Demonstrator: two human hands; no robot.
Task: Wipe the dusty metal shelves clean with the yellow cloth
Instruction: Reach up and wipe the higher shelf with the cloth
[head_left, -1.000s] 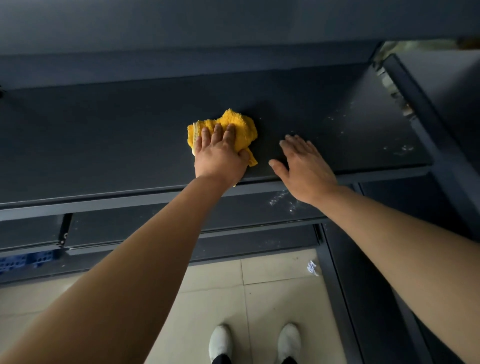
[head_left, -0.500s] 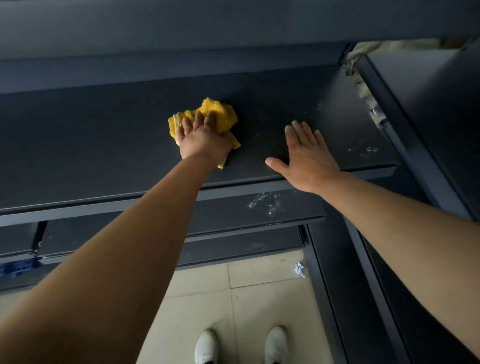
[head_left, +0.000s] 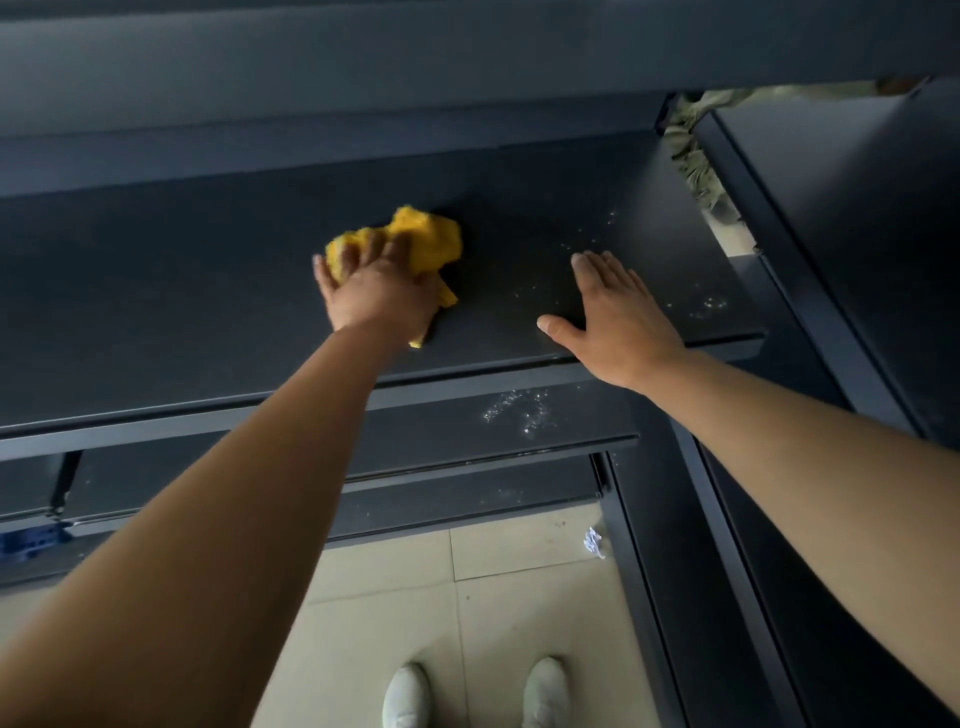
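Observation:
A crumpled yellow cloth (head_left: 426, 241) lies on the dark metal shelf (head_left: 182, 312), near its middle. My left hand (head_left: 379, 296) presses down on the cloth, fingers spread over it and covering its near part. My right hand (head_left: 615, 317) rests flat on the same shelf to the right, fingers apart, holding nothing. White dust specks (head_left: 701, 306) dot the shelf right of that hand. A lower shelf (head_left: 571, 431) below also carries a patch of white dust (head_left: 519, 410).
Another shelf board (head_left: 363, 67) overhangs above. A second dark shelving unit (head_left: 857, 234) stands at the right, with a narrow gap between. Below are beige floor tiles (head_left: 519, 597), a scrap of white paper (head_left: 594, 542) and my two white shoes (head_left: 472, 693).
My left hand has slid the cloth leftward along the shelf. My right hand has moved further onto the shelf. The view has shifted, bringing the right unit further in.

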